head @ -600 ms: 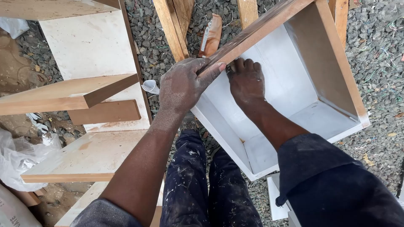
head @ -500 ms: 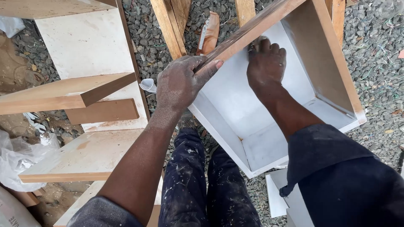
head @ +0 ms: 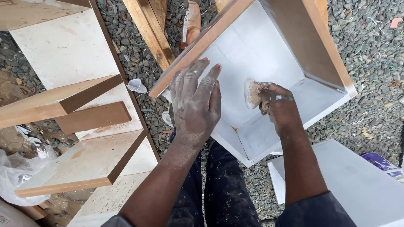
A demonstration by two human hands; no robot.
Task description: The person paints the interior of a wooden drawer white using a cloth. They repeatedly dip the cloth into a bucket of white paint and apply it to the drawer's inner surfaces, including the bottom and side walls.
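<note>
My left hand [head: 197, 103], dusted white, rests flat with fingers spread against the near outer side of an open wooden box [head: 269, 46], just below its brown top edge. The box is painted white inside and tilted toward me. My right hand [head: 278, 107] is inside the box, closed around a paint brush [head: 252, 93] whose pale bristles touch the white inner wall.
A wooden shelf unit [head: 80, 126] with brown edges lies on the gravel to the left. Wooden slats [head: 147, 29] lean at the top. A white board [head: 357, 180] lies at lower right, a plastic bag [head: 17, 176] at lower left.
My right hand has come down from the box's upper rim into the box, with the brush now showing. My left hand has shifted from gripping the edge to lying flat below it.
</note>
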